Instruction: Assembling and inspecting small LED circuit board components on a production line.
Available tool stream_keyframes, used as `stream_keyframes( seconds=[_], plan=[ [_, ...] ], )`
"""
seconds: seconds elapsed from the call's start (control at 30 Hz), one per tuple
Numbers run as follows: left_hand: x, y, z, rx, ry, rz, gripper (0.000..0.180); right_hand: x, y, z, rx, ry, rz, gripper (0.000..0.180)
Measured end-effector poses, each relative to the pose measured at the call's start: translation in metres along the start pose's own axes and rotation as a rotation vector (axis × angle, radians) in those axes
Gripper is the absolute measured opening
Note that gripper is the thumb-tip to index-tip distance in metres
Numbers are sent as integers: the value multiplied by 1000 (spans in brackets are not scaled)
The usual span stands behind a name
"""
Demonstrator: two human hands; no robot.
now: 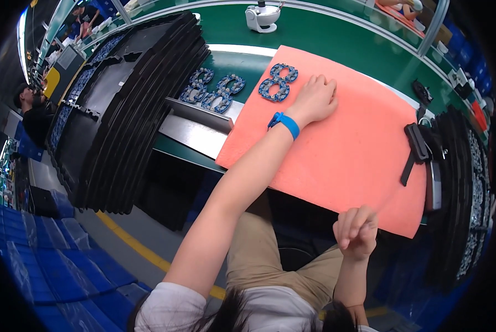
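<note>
My left hand [316, 99], with a blue wrist strap [285, 124], rests on a salmon-pink foam mat [347, 149]. Its fingers are bent and a little apart, and nothing shows in them; the space under the palm is hidden. Just left of it lies a figure-eight circuit board [278, 83], blue with small parts. Two similar boards, one nearer [223, 94] and one farther left [197, 86], lie off the mat beside a metal rail [199, 115]. Over the mat's front edge, my right hand [357, 232] is raised with fingers curled in, and no thing is visible in it.
A tall stack of black trays [132, 105] stands at the left, another [458, 188] at the right. A black handheld device [417, 143] lies at the mat's right edge. A white dispenser with a bowl [263, 17] stands at the back. Blue bins [54, 260] fill the lower left.
</note>
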State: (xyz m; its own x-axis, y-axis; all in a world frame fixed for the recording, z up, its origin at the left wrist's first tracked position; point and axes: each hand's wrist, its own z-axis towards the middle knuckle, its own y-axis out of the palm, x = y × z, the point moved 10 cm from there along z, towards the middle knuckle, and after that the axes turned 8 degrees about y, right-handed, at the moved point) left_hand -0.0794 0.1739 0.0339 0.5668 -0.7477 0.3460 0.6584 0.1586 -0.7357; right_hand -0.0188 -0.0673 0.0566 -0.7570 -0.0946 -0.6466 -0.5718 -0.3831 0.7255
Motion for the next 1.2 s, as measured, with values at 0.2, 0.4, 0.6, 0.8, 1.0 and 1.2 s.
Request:
stream_keyframes(
  seconds=[0.2, 0.4, 0.6, 0.8, 1.0, 1.2],
  plan=[
    [-2, 0, -4, -8, -14, 7, 14, 40, -22, 1, 307, 389, -826, 12],
    [0, -2, -2, 20, 0, -13, 14, -5, -2, 1, 72, -46, -51, 25],
    [0, 0, -4, 11, -6, 22, 15, 11, -9, -2, 241, 119, -785, 29],
    [-2, -3, -4, 35, -7, 27, 15, 17, -34, 4, 471, 231, -984, 28],
    [1, 0, -1, 7, -7, -13, 18, -5, -33, 3, 589, 2, -1104, 24],
    [-1, 1, -1, 7, -6, 3, 16, -10, -48, 7, 648, 15, -888, 26]
  ],
)
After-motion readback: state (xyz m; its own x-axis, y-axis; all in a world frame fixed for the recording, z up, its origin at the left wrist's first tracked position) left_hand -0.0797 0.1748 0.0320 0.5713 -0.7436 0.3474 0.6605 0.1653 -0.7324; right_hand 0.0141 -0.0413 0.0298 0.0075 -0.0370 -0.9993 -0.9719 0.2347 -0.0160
